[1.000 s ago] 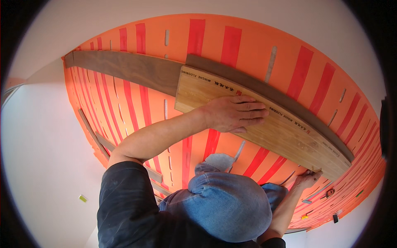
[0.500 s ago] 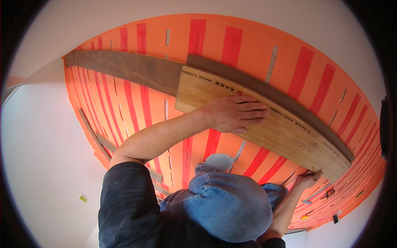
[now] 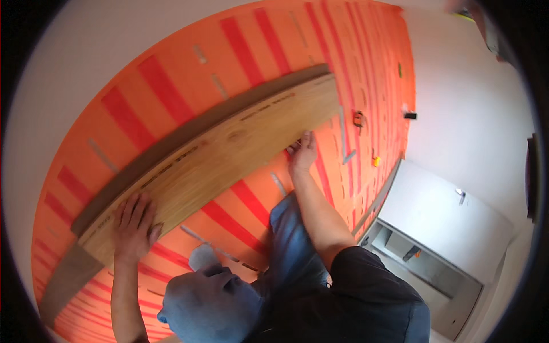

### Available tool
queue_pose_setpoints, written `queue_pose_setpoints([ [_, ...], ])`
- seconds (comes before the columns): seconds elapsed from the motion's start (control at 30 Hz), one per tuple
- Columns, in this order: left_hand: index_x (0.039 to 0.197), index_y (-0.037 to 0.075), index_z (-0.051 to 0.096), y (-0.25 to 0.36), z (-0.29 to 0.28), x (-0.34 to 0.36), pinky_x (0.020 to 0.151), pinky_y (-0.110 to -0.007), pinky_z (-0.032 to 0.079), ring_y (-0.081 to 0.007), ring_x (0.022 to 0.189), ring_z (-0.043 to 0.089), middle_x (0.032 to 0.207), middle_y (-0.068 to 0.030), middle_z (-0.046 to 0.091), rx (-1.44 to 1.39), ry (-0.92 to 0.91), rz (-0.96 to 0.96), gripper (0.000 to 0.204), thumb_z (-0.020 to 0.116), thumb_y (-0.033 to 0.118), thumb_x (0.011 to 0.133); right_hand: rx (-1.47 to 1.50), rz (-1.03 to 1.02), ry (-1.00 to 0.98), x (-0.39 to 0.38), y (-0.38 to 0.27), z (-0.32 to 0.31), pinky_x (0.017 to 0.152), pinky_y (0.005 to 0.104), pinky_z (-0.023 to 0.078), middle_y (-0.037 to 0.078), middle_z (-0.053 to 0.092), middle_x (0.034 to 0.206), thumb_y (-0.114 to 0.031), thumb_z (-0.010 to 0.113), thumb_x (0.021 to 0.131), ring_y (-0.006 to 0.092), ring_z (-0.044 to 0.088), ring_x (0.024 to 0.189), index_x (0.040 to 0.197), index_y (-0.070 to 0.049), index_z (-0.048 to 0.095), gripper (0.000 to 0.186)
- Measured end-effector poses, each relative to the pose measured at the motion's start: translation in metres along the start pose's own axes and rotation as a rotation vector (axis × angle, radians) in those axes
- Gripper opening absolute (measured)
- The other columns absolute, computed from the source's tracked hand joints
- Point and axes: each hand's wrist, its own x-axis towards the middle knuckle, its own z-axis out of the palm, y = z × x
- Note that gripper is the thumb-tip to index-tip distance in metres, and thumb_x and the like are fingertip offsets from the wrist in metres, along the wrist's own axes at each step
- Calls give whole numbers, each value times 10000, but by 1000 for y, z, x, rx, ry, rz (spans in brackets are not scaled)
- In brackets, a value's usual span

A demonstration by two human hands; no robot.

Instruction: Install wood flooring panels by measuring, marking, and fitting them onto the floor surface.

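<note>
A tan floor plank [image 3: 229, 143], underside up, lies on a brown floor plank [image 3: 200, 128] whose strip shows along the far edge. My left hand [image 3: 134, 226] rests flat on the tan plank near its left end, fingers apart. At the near edge, toward the right end, my right hand [image 3: 303, 153] has its fingers pinched together; something small seems to be in them, too small to name. Another brown plank [image 3: 68, 280] continues at the lower left, partly covered by the tan one. Orange sheeting [image 3: 171, 128] with red stripes lies beneath.
To the right lie a metal square [image 3: 345, 140], an orange-and-black tool [image 3: 358, 119], a yellow object [image 3: 377, 162] and a small black object [image 3: 410, 116]. A white cabinet [image 3: 443, 197] with compartments stands at lower right. My bent knee [image 3: 209, 303] is close to the plank.
The view has swung, bringing the cabinet into sight. My left hand has shifted toward the plank's left end. My right hand stays by the near edge toward the right end.
</note>
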Motion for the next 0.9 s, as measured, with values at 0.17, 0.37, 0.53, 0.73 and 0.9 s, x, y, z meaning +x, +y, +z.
queue_pose_setpoints([
  [0.17,1389,69,628,9,12,18,1183,-573,331,-391,1456,428,1534,-157,517,31,-23,52,572,651,388,915,-84,-97,-17,41,-39,-34,501,227,404,-45,564,771,-317,602,1075,66,489,571,1277,-58,615,328],
  [0.37,1393,41,611,0,13,8,1189,-572,319,-407,1455,422,1542,-175,505,77,-18,81,559,580,405,970,-46,-40,-92,34,-29,-32,526,227,462,-25,620,817,-298,610,1072,63,551,604,1372,-58,584,385],
  [0.53,1398,45,610,-1,10,5,1193,-568,316,-397,1461,420,1545,-166,505,93,-11,76,558,577,409,975,-25,-29,-98,26,-26,-21,528,210,441,-38,602,815,-319,602,1076,54,528,603,1375,-72,584,389],
  [0.73,1369,68,642,6,9,14,1190,-557,326,-378,1445,447,1508,-158,542,99,4,76,523,567,418,988,-49,-69,-84,42,-23,-39,521,216,423,-46,592,819,-317,590,1082,50,514,608,1389,-90,591,382],
  [0.9,1359,76,655,3,6,11,1185,-543,337,-357,1420,476,1469,-149,578,111,17,75,520,528,445,1015,-20,-44,-78,30,-28,-26,522,221,396,-63,563,795,-290,577,1089,46,471,592,1332,-84,610,320],
])
